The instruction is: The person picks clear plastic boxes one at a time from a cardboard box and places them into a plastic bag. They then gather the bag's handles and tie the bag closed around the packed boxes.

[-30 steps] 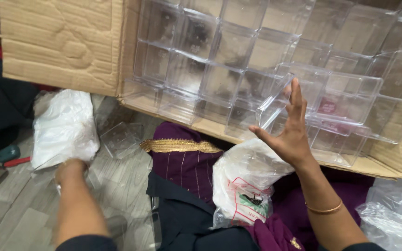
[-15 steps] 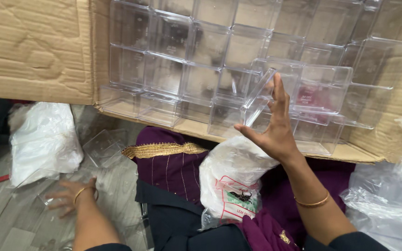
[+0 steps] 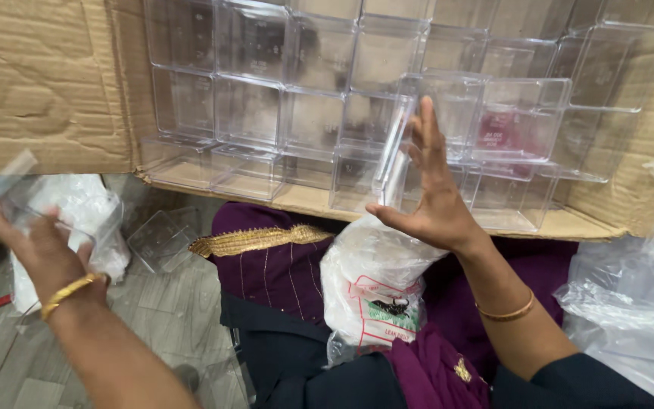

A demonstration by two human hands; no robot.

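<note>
A large corrugated cardboard carton (image 3: 39, 83) lies on its side across the top of the view, its open mouth facing the person and its left flap folded outward. Inside it, clear plastic boxes (image 3: 251, 106) are stacked in rows from the carton's left wall to its right wall, the lowest row resting on the carton's bottom flap. Below the carton's front edge sits the person's lap, covered in purple cloth with a gold braid trim (image 3: 259, 240), and on it a white plastic bag (image 3: 376, 291) with printed markings. Crumpled clear plastic wrap (image 3: 630, 303) fills the right edge of the view; another white plastic bag (image 3: 77, 220) lies on the grey tiled floor (image 3: 168, 318) at the left, with a loose clear box (image 3: 162, 238) just beside it. The right hand (image 3: 437, 204), a gold bangle on its wrist, is raised at the carton's mouth near the middle of the lower rows, thumb and fingers gripping a clear plastic box (image 3: 397, 151) held on edge, apart from the stacked ones. The left hand (image 3: 35, 250), also wearing a gold bangle, is lifted at the left edge of the view below the carton's flap, its fingers closed around a blurred clear plastic piece (image 3: 17, 178).
</note>
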